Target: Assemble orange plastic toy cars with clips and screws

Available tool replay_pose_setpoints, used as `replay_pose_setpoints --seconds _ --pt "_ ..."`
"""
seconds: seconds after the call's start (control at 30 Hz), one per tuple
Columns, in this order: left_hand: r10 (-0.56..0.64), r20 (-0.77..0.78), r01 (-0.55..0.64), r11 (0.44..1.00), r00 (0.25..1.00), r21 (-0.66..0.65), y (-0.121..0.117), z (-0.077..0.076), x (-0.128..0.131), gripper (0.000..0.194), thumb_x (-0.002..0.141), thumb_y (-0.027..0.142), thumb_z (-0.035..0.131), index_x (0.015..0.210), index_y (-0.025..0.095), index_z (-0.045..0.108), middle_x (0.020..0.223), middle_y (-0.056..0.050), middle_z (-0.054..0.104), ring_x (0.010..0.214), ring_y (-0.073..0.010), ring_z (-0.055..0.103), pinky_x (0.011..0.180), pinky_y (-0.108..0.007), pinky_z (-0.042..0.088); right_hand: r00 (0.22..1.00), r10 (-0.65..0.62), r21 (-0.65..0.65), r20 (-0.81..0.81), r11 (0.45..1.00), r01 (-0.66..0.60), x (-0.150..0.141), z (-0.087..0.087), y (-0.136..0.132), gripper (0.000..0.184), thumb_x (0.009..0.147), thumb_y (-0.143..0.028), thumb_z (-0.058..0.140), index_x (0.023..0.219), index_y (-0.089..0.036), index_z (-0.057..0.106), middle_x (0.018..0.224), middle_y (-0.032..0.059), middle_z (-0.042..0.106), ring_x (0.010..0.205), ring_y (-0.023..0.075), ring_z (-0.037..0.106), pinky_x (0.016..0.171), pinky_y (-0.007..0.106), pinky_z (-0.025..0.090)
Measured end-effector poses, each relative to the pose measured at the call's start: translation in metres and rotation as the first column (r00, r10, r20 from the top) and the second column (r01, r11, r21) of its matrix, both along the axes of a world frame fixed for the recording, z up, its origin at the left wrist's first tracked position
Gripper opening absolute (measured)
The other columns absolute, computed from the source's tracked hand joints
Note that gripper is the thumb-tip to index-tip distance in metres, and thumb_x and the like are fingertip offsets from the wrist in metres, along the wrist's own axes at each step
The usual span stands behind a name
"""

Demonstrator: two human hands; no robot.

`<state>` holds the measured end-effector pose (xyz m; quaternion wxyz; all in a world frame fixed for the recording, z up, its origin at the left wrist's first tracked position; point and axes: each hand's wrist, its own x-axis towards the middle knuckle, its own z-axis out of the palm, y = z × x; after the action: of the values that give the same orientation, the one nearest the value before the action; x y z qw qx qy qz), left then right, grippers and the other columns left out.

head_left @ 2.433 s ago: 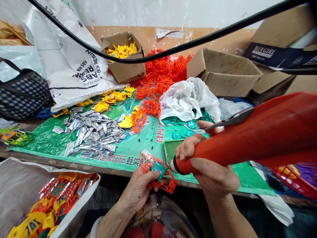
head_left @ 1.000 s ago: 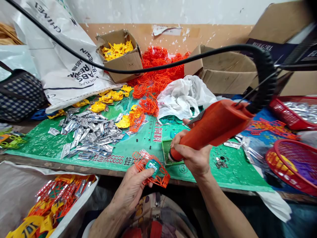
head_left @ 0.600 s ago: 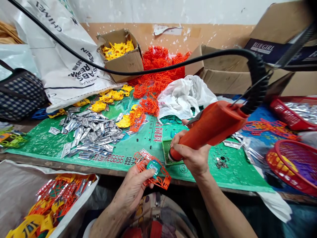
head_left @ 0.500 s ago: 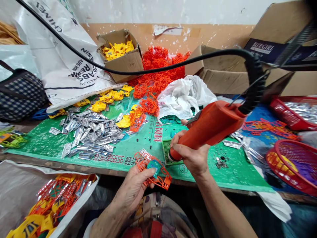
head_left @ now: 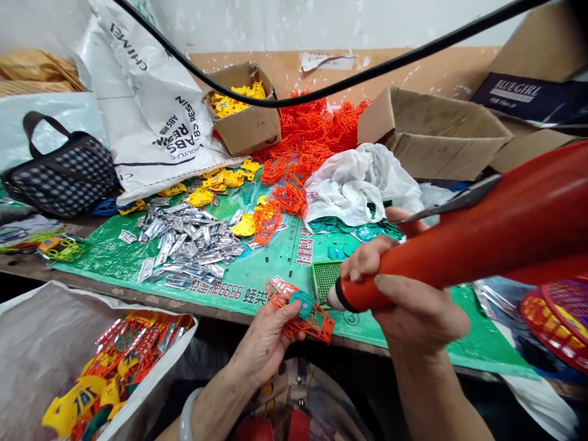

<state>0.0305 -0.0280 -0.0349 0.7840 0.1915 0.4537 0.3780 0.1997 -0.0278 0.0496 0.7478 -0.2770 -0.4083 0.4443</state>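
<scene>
My left hand [head_left: 271,334] pinches an orange plastic openwork frame [head_left: 321,324] with a small teal piece [head_left: 301,304] lying on it, the thumb pressing on the teal piece. My right hand [head_left: 418,309] is wrapped round a red-orange power screwdriver [head_left: 459,245], held nearly level with its pale tip pointing left. That tip is beside the front right edge of a small green mesh basket [head_left: 325,278], just right of the frame; whether it touches anything I cannot tell. The back end of the screwdriver runs out of view on the right.
Silvery pieces [head_left: 188,242] lie heaped on the green sheet [head_left: 257,294]. Behind are yellow parts [head_left: 201,196], tangled orange frames [head_left: 316,135] and a white plastic bag [head_left: 362,180]. An open sack [head_left: 41,343] of assembled parts sits front left. A black cable [head_left: 331,92] hangs across.
The screwdriver has swung from a steep slant to nearly level and come away from the basket, closer to the camera. The frame stays in my left hand. The view has shifted slightly left.
</scene>
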Motion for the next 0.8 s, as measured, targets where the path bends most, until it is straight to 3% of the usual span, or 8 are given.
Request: replay_pose_setpoints --seconds 0.17,0.43,0.8 --pt "-0.002 0.009 0.002 1.0 1.0 0.002 0.0 -0.001 0.0 0.04 0.062 0.032 0.09 0.091 0.013 0.072 0.077 -0.003 0.073 0.062 -0.0129 0.064 0.049 -0.021 0.05 0.998 0.066 -0.039 0.013 0.997 -0.066 -0.012 -0.001 -0.009 0.056 0.069 -0.012 0.074 0.119 -0.033 0.058 0.073 -0.0048 0.065 0.064 0.0141 0.061 0.066 0.032 0.053" --pt "0.002 0.017 -0.002 1.0 1.0 -0.004 0.001 0.0 0.0 0.043 0.061 0.032 0.091 0.094 0.012 0.072 0.079 -0.003 0.073 0.061 -0.0124 0.062 0.049 -0.022 0.05 0.996 0.088 -0.052 0.003 0.995 -0.088 -0.016 -0.008 -0.008 0.041 0.071 -0.013 0.074 0.105 -0.031 0.061 0.073 -0.0052 0.064 0.065 0.0131 0.059 0.066 0.031 0.052" --pt "-0.004 0.016 0.003 1.0 1.0 0.008 0.001 0.001 0.001 0.041 0.06 0.032 0.091 0.09 0.012 0.073 0.073 -0.003 0.07 0.059 -0.0128 0.061 0.048 -0.022 0.049 0.994 0.082 -0.07 0.067 0.995 -0.078 -0.015 -0.012 -0.008 0.047 0.072 -0.022 0.077 0.114 -0.03 0.058 0.072 -0.0044 0.062 0.064 0.0159 0.058 0.067 0.035 0.051"
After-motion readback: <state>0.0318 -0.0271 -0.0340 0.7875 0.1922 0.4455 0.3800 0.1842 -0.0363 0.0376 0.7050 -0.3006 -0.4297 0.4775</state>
